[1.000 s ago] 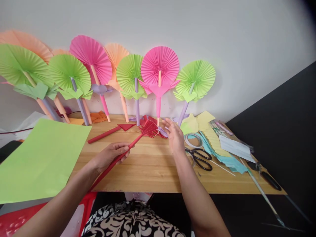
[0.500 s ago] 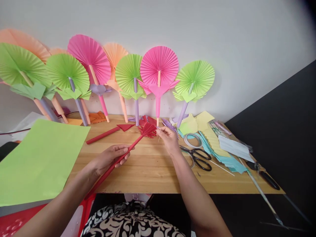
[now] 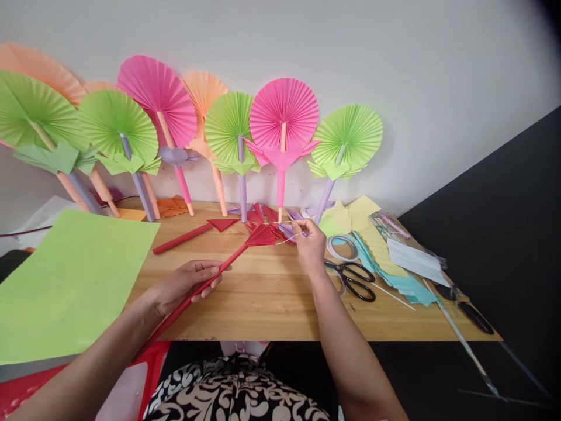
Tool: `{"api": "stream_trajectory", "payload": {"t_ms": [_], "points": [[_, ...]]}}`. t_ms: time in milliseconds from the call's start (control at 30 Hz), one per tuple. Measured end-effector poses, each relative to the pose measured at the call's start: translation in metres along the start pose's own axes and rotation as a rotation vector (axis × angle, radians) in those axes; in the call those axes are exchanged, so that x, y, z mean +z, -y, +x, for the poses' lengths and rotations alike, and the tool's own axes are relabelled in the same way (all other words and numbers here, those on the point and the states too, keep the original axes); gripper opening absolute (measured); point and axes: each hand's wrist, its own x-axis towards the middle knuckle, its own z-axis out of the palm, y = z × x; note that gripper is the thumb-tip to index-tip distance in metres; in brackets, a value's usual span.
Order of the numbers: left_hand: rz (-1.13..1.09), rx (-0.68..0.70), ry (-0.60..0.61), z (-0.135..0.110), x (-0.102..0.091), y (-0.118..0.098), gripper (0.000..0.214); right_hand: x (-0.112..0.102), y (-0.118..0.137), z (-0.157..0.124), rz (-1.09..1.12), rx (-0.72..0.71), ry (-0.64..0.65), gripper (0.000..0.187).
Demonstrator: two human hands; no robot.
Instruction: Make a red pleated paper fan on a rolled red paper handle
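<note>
My left hand [image 3: 193, 285] is closed around a long red paper stick [image 3: 234, 255], which slants up to the right. At its upper end a red pleated paper piece [image 3: 262, 235] spreads into a small fan. My right hand [image 3: 311, 242] pinches a thin white string [image 3: 287, 239]; two strands run left from the fingers to the pleated piece. Behind the fan lie more red paper pieces [image 3: 263, 213] and purple pleated paper [image 3: 287, 231], partly hidden. A second red stick [image 3: 182, 238] with a folded red triangle [image 3: 222, 224] at its end rests on the table, left of the fan.
Finished paper fans [image 3: 284, 111] in green, pink and orange lean along the wall. To the right lie black scissors [image 3: 357, 280], a tape roll [image 3: 342, 248] and blue paper [image 3: 412, 289]. A green sheet [image 3: 83, 280] covers the left of the wooden table [image 3: 263, 316].
My right hand has moved a little right, away from the pleated piece, and the string now shows stretched between them. My left hand keeps its hold on the red stick.
</note>
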Motion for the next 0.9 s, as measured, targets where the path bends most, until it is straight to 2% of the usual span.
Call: {"api": "stream_trajectory", "payload": {"t_ms": [67,167,233,267,300,333,400,433,467,500,567,633,700,767,833,900], "points": [[-0.005,0.005,-0.013,-0.001,-0.003,-0.001,0.033,-0.005,-0.006,0.006,-0.016,0.004,0.023,0.016],[-0.022,0.069,-0.061,0.002,-0.008,-0.004,0.03,-0.014,-0.009,0.014,0.006,-0.01,-0.017,0.041],[-0.058,0.128,-0.101,0.007,-0.008,-0.007,0.026,-0.017,-0.005,0.016,0.084,0.007,-0.049,0.041],[-0.078,0.153,-0.117,0.009,-0.006,-0.008,0.025,-0.017,-0.002,0.014,0.15,0.042,0.002,0.035],[-0.096,0.168,-0.128,0.012,-0.003,-0.01,0.026,-0.015,0.003,0.011,0.23,0.092,0.117,0.028],[-0.099,0.18,-0.127,0.015,0.002,-0.011,0.027,-0.012,0.007,0.006,0.317,0.154,0.284,0.024],[-0.06,0.188,-0.101,0.022,0.016,-0.012,0.03,-0.001,0.017,-0.009,0.477,0.276,0.64,0.029],[-0.025,0.182,-0.07,0.026,0.024,-0.011,0.033,0.006,0.02,-0.017,0.544,0.32,0.758,0.033],[0.005,0.183,-0.048,0.03,0.031,-0.009,0.034,0.013,0.023,-0.025,0.603,0.354,0.813,0.035],[0.029,0.171,-0.016,0.035,0.037,-0.007,0.035,0.02,0.024,-0.032,0.654,0.384,0.813,0.035],[0.082,0.178,0.008,0.043,0.043,-0.003,0.036,0.031,0.024,-0.041,0.716,0.437,0.723,0.031],[0.248,0.268,-0.023,0.05,0.037,-0.001,0.036,0.037,0.021,-0.043,0.739,0.471,0.619,0.026],[0.534,0.447,-0.16,0.055,0.016,-0.004,0.029,0.036,0.018,-0.038,0.752,0.481,0.55,0.024],[0.805,0.578,-0.439,0.058,-0.015,-0.01,0.025,0.032,0.015,-0.03,0.778,0.479,0.485,0.025],[1.114,0.545,-0.64,0.06,-0.05,-0.016,0.026,0.024,0.015,-0.021,0.815,0.469,0.395,0.027],[1.355,0.429,-0.69,0.061,-0.079,-0.019,0.023,0.017,0.017,-0.013,0.846,0.447,0.306,0.027]]}}
